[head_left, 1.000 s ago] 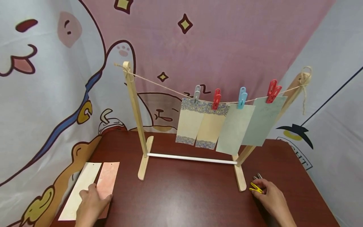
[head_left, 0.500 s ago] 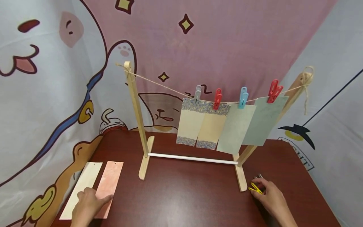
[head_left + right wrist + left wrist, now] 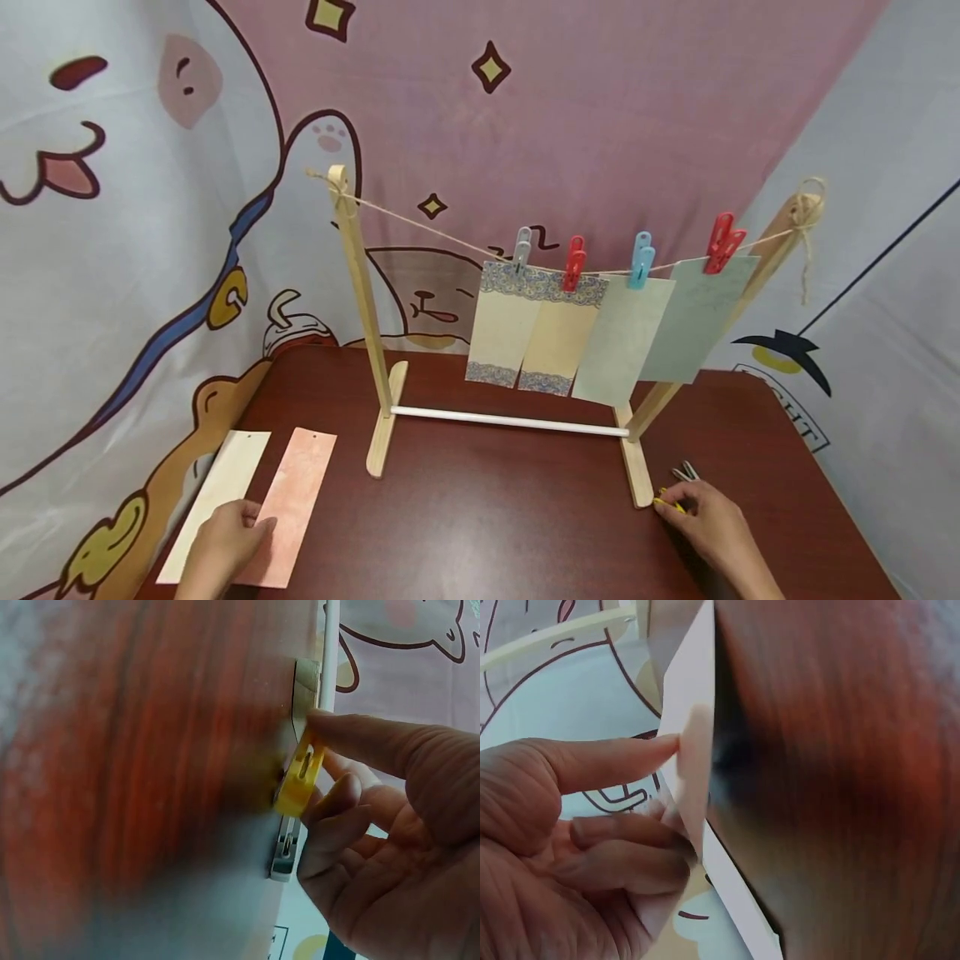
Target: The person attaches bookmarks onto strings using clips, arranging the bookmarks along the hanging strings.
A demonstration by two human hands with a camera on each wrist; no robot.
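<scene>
At the left, my left hand (image 3: 223, 542) pinches the near part of a pink paper bookmark (image 3: 300, 487), which has a small hole at its top. In the left wrist view the thumb lies on one face of the bookmark (image 3: 690, 742), with fingers behind it. A cream bookmark (image 3: 234, 471) lies beside it, partly under the hand. At the right, my right hand (image 3: 708, 521) holds a yellow clothespin (image 3: 298, 787) between thumb and fingers, mostly covered in the head view. Just beyond lies a grey clothespin (image 3: 686, 472) on the table.
A wooden stand (image 3: 360, 292) with a white crossbar (image 3: 510, 420) spans the table. On its sagging string (image 3: 431, 227), grey, red and blue clothespins hold several paper cards (image 3: 626, 342). The stand's right foot (image 3: 637, 475) is close to my right hand. Printed cloth (image 3: 600, 108) hangs behind.
The pink bookmark has slid right, away from the cream one, and my left hand has gone from spread fingers on it to a pinch. My right fingers have closed on the yellow clothespin.
</scene>
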